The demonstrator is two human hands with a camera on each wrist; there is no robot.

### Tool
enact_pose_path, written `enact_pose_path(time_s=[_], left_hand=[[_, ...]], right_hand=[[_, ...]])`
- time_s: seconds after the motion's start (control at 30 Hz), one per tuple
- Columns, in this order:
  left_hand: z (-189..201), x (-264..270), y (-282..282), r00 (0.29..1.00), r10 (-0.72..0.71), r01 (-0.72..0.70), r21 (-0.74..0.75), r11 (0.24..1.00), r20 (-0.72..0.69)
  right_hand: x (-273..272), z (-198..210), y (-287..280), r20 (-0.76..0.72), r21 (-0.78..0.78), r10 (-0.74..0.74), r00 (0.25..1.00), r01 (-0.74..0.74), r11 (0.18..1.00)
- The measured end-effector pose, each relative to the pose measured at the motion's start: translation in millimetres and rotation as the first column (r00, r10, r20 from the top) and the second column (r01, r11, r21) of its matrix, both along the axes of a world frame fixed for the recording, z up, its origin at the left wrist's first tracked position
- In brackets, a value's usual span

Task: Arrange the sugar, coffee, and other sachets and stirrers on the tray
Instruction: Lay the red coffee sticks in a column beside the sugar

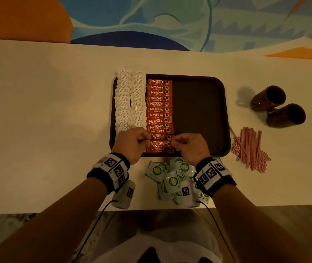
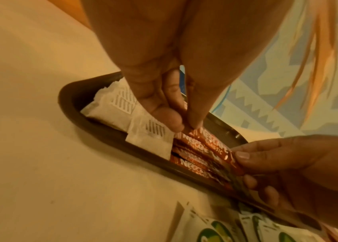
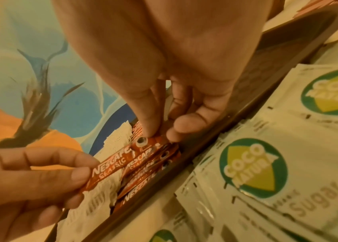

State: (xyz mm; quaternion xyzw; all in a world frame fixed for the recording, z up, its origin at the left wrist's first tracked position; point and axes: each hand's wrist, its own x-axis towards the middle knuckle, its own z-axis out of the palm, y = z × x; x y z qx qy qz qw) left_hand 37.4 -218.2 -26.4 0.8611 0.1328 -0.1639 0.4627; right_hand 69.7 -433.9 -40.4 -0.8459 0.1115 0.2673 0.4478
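Note:
A dark brown tray [image 1: 198, 111] lies on the table. Its left side holds two columns of white sachets [image 1: 130, 99] and one column of red coffee sachets [image 1: 159, 103]. Near the tray's front edge one red coffee sachet [image 1: 159, 143] is held at both ends. My left hand [image 1: 145, 139] pinches its left end and my right hand [image 1: 176, 142] its right end. In the left wrist view thumb and finger of the left hand [image 2: 184, 127] close on the sachet [image 2: 211, 144]. The right hand [image 3: 159, 135] pinches the sachet [image 3: 122, 157] just above the stacked ones.
A loose pile of green-and-white sugar sachets [image 1: 170, 179] lies on the table under my right wrist. Red-and-white stirrers [image 1: 249, 149] are heaped right of the tray. Two dark mugs [image 1: 268, 97] lie on their sides at the far right. The tray's right half is bare.

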Motion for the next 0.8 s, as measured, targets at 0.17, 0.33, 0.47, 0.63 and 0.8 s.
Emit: enact_pose_path(time_s=[0.17, 0.33, 0.47, 0.63, 0.8], left_hand=[[-7, 13, -1, 0.991, -0.085, 0.071, 0.131, 0.989, 0.105], [-15, 20, -5, 0.975, -0.171, 0.144, 0.184, 0.972, 0.141], [-22, 21, -12, 0.952, -0.258, 0.209, 0.264, 0.942, 0.167], [-25, 22, -16, 0.907, -0.398, 0.308, 0.428, 0.849, 0.137], [-30, 22, -13, 0.89, -0.45, 0.368, 0.469, 0.803, 0.073]], right_hand=[[10, -2, 5, 0.002, -0.099, -0.029, 1.0, 0.029, 0.995], [14, -4, 6, 0.032, -0.22, 0.013, 0.999, -0.006, 0.975], [19, 0, 6, 0.097, -0.304, 0.011, 0.995, 0.019, 0.952], [27, 1, 8, 0.086, -0.319, 0.066, 0.994, -0.035, 0.947], [26, 0, 12, 0.045, -0.27, 0.083, 0.996, -0.068, 0.96]])
